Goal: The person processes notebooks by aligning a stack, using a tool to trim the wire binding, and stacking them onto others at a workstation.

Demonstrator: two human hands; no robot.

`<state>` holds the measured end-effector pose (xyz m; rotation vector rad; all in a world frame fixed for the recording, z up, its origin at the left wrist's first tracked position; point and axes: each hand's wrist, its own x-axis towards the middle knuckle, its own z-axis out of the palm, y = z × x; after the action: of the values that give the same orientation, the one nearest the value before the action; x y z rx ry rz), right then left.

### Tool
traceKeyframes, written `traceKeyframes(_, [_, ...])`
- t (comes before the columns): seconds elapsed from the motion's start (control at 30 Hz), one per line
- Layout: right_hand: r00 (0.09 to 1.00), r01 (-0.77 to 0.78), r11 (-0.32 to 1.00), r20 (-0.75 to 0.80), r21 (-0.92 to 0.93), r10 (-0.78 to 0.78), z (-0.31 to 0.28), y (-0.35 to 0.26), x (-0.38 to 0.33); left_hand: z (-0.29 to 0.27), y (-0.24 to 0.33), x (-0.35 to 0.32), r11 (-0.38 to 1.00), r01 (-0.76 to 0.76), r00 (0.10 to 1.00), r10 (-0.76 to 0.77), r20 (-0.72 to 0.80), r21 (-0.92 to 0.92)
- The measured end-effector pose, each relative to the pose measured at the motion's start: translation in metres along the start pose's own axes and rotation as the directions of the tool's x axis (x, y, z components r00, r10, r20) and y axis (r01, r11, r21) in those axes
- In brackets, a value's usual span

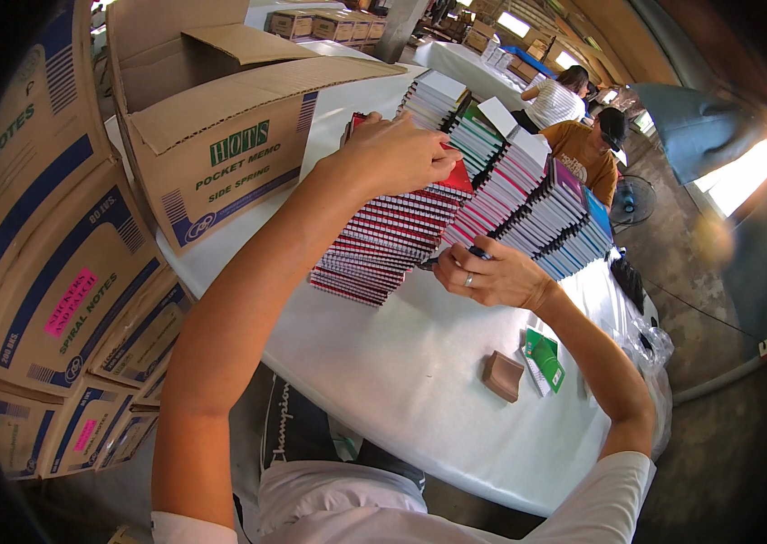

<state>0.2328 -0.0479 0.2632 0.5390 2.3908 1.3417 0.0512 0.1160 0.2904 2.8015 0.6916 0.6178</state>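
My left hand (406,156) lies over the top of a tall stack of red spiral notebooks (392,227), its fingers bent and closed on the uppermost red cover. My right hand (498,274), with a ring on one finger, is closed around a dark, slim, pen-like tool (480,253) beside the stack's lower right side. The tool's exact kind is partly hidden by the fingers. Close behind stand more stacked spiral notebooks with pink edges (496,195), green covers (477,136), purple covers (566,181) and blue covers (599,216).
An open cardboard box (238,168) stands left on the white table (383,390). Closed cartons (57,290) are piled at far left. A small brown block (502,376) and a green notebook (544,361) lie near my right forearm. Two people sit beyond, near a fan (632,199).
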Motion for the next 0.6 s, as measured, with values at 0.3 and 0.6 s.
traceKeyframes(0.3, [0.883,-0.423,0.885,0.306,0.196,0.355,-0.029,-0.026,0.022,-0.002,-0.001,-0.001,1.0,0.009,1.0,-0.009,-0.005,0.021])
traceKeyframes(0.6, [0.996,-0.072,0.997,0.043,0.004,0.072,-0.006,0.003,-0.003,-0.004,0.0,-0.001,1.0,-0.024,1.0,0.024,-0.006,0.02])
